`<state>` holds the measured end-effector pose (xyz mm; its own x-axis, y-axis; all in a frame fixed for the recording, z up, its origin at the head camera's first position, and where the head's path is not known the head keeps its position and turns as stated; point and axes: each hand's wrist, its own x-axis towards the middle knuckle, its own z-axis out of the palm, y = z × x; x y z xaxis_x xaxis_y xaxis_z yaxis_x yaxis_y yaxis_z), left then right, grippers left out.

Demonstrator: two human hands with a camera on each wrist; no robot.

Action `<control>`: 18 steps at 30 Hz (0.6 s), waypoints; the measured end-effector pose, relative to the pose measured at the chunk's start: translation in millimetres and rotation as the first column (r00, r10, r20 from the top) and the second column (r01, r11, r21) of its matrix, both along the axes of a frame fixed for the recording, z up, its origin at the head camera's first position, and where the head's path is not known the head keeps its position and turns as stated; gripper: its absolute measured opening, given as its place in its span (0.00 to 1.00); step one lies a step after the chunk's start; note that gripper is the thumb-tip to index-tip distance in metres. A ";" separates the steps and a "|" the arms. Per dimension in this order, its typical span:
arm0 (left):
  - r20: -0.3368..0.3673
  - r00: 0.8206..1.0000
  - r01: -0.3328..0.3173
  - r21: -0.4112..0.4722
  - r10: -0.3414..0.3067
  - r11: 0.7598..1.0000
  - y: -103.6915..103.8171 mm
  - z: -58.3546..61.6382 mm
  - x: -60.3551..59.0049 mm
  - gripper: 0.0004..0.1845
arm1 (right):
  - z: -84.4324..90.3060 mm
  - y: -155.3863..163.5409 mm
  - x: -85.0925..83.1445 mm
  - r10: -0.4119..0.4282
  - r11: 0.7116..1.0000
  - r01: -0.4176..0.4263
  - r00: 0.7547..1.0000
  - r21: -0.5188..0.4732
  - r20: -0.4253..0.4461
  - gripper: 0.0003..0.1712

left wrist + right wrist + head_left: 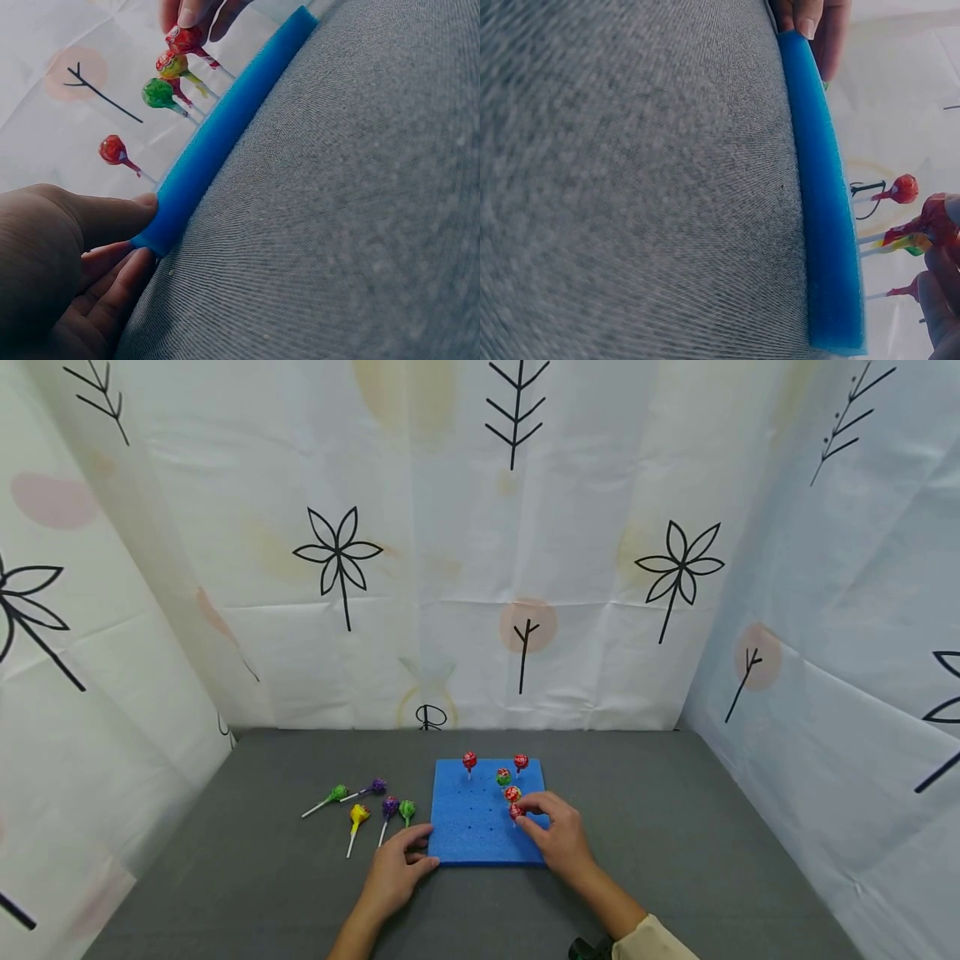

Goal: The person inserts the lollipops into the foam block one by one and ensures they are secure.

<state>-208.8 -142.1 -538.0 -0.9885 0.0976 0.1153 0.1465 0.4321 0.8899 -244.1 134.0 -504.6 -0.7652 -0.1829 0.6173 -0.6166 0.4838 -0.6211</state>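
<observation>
A blue foam board with small holes lies on the grey table. My left hand grips its near left corner, thumb and fingertips at the edge. Between the thumb and fingers of my right hand is the wrapped head of a red lollipop, its white stick standing in the board's right part. Just behind it stand a red-and-yellow lollipop and a green-and-red lollipop. Two more red ones are upright at the far side, a right lollipop and a left lollipop.
Left of the board, several loose lollipops lie on the table: a yellow lollipop, a green lollipop, a purple lollipop and others. Patterned white cloth hangs behind and at both sides.
</observation>
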 end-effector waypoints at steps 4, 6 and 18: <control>0.000 1.000 0.000 0.000 0.000 1.000 0.1 0.7 0.1 0.26 | 0.6 0.1 -0.1 -0.005 1.000 0.005 1.000 0.003 -0.011 0.12; 0.000 1.000 -0.001 0.001 0.001 1.000 0.3 1.2 0.5 0.26 | 1.0 0.3 -0.2 -0.005 1.000 0.005 1.000 0.005 -0.019 0.12; -0.012 1.000 -0.011 0.019 0.011 1.000 1.8 3.8 1.9 0.26 | 3.3 2.1 0.0 0.005 1.000 -0.005 0.999 -0.001 -0.032 0.11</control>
